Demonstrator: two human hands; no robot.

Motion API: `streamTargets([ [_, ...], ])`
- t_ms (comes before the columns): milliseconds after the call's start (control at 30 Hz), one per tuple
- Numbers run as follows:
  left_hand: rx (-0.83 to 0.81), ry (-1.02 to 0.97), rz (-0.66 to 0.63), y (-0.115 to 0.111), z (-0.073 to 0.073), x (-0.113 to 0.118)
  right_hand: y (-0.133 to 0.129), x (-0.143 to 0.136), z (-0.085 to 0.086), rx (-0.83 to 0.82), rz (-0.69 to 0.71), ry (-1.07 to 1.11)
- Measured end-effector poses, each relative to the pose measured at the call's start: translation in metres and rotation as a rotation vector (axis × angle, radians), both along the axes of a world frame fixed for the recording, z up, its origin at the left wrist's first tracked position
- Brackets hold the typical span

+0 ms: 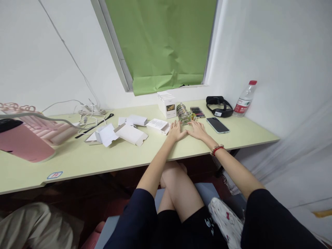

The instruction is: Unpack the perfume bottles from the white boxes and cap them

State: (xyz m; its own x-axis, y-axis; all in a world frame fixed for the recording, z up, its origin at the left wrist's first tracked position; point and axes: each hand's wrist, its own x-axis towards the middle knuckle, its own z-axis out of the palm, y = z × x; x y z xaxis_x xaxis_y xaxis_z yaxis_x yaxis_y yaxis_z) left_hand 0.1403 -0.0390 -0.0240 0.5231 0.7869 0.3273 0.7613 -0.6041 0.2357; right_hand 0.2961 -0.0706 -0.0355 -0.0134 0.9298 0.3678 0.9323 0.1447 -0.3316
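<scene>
My left hand (176,131) lies on the table, fingers stretched out, just right of a white carton (157,126) with printed text. Beside it rests my right hand (197,130), also flat with its fingers apart; the thumbs nearly meet. Right beyond the fingertips stands a row of small clear glass bottles (183,113); whether the fingers touch them I cannot tell. Behind them, upright white boxes (167,105) with a small picture on the front stand in a row. Neither hand holds anything.
Opened white cartons (131,134) lie left of the hands. On the right are a phone (218,125), a black headset (220,106) and a water bottle (244,100). A pink tumbler (24,141) and white cables (90,119) occupy the left side. The table (103,160) ends at a near edge.
</scene>
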Motion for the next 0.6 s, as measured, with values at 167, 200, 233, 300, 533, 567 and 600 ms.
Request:
streamTargets([
  [167, 0.006, -0.004, -0.005, -0.0002, -0.0003, -0.0002, -0.0007, 0.0001, 0.0008, -0.009, 0.000, 0.000],
  [200, 0.006, -0.004, -0.005, -0.0004, -0.0002, -0.0002, -0.0007, 0.0002, 0.0008, -0.009, 0.001, -0.001],
  [233, 0.005, -0.003, -0.004, -0.0006, -0.0001, -0.0001, -0.0006, 0.0003, 0.0008, -0.011, 0.001, -0.002],
  [300, 0.004, -0.002, -0.001, -0.0009, 0.0000, -0.0001, -0.0003, 0.0004, 0.0007, -0.013, -0.001, -0.004],
  [533, 0.003, 0.005, 0.006, -0.0011, 0.0000, -0.0003, -0.0002, 0.0001, 0.0010, -0.026, -0.006, -0.010],
  [567, 0.004, 0.005, 0.006, -0.0014, 0.0001, -0.0004, -0.0005, 0.0000, 0.0012, -0.026, -0.001, -0.010],
  [600, 0.006, 0.005, 0.007, -0.0016, 0.0001, -0.0005, -0.0008, -0.0001, 0.0013, -0.027, 0.005, -0.009],
])
